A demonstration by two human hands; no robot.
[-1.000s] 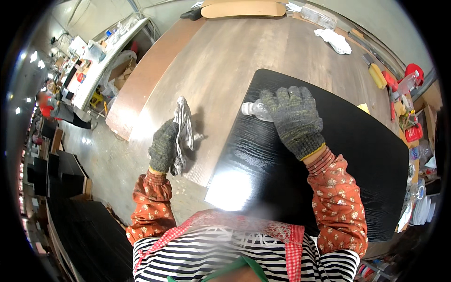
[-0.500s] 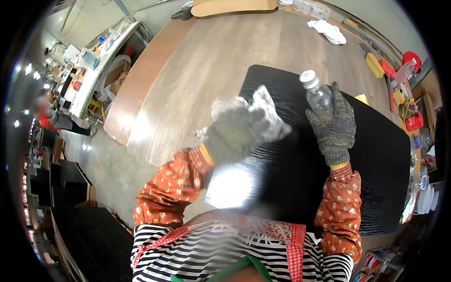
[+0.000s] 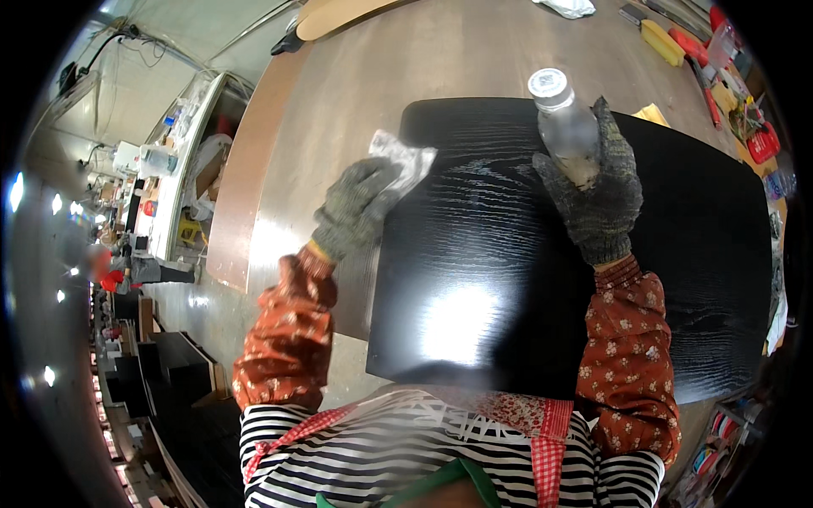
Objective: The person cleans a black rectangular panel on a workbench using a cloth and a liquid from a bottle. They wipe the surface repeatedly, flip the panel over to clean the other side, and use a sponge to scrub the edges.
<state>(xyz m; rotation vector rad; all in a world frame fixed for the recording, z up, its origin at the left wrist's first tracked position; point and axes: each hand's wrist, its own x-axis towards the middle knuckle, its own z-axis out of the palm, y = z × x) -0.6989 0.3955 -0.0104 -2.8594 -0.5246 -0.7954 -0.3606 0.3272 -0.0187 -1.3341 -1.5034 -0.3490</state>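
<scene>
Curling in toward the palm, the fingers of the left hand [image 3: 354,207] seem to pinch a white and grey cloth [image 3: 408,159]. They are a bit blurry, so I cannot tell how tight the grip is. The cloth pokes out past them, by the upper left corner of the big black board [image 3: 474,220]; I cannot tell if it touches.

The right hand [image 3: 597,203] holds a clear bottle [image 3: 567,129] over the board, right of the middle of the frame. Its fingers are parted, going up both sides of the bottle. The white cap [image 3: 550,85] is on and points toward the top of the frame, maybe so nothing spills.

The board lies on a brown wooden table [image 3: 339,110], close to the striped shirt [image 3: 356,457], most likely so both arms can reach. Its lower left corner sticks out past the table, over the pale floor [image 3: 345,368]. Bare wood along the board's left and top edges gives the left hand room to move. At the upper right, a yellow scrap [image 3: 650,114] sits by the board's edge, while a yellow block [image 3: 662,42] and a red container [image 3: 762,142] are farther off, out of the arms' way.
</scene>
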